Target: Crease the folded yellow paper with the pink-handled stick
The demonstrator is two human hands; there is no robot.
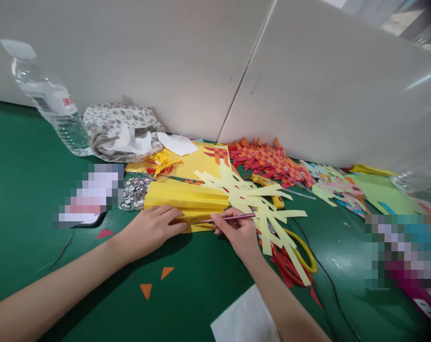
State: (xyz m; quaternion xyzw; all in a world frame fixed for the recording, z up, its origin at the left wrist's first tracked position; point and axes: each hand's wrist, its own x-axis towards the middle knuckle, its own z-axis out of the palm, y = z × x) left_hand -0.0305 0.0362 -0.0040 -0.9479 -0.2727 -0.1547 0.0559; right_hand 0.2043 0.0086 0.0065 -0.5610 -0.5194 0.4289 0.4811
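A sheet of yellow paper point(186, 197) with lengthwise folds lies on the green table in front of me. My left hand point(161, 225) is on its left end, thumb and fingers closed at the near edge. Between the fingers of my right hand point(238, 230) is a slim pink pen-like tool point(236, 217), its thin tip pointing left onto the paper's near fold. Whether this is a pen or a craft tool is unclear. Pale yellow paper strips point(268, 199) lie in a loose heap just beyond and beside my right hand.
At the left stand a water bottle point(54, 99) and a patterned pouch point(122, 128), with a phone point(94, 194) and a bag of googly eyes point(134, 192) nearer. Woven orange-red paper fish point(268, 161) lie along the wall. A yellow cutter point(268, 185) rests among the strips.
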